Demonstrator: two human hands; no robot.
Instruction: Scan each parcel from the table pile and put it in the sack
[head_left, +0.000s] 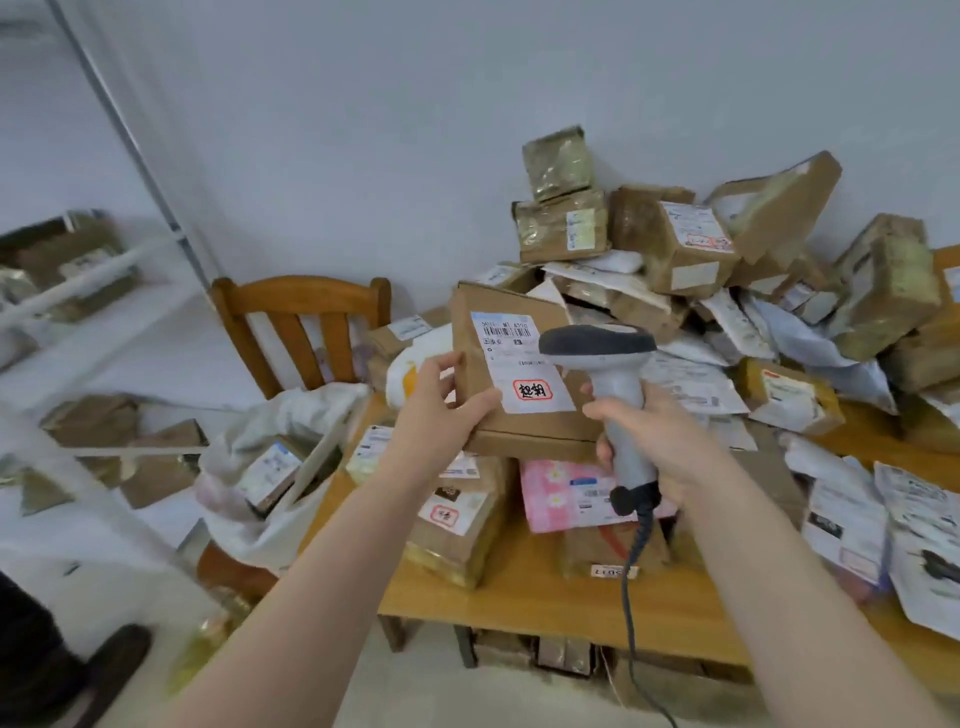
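Parcel (511, 364) in L hand (436, 410), scanner (608, 364) R hand (660, 431)

Single head-worn wide-angle view, facing forward-down, close above table (519, 603).

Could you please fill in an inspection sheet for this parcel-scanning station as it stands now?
Surface: wooden table, bare only along its near edge.
Job's things: cardboard box held up, label towards the camera; scanner raised beside it; parcel pile banked against the wall; white sack on the chair at left, a labelled parcel showing inside.
Clutter: pink flowered mailer and loose mailers across the table; boxes under it.
Grippers: left hand grips the box's lower left edge; right hand grips the scanner's handle.
Cables: scanner cable hangs from the handle past the table's front edge.
Surroundings: white wall; metal shelving with boxes at left.
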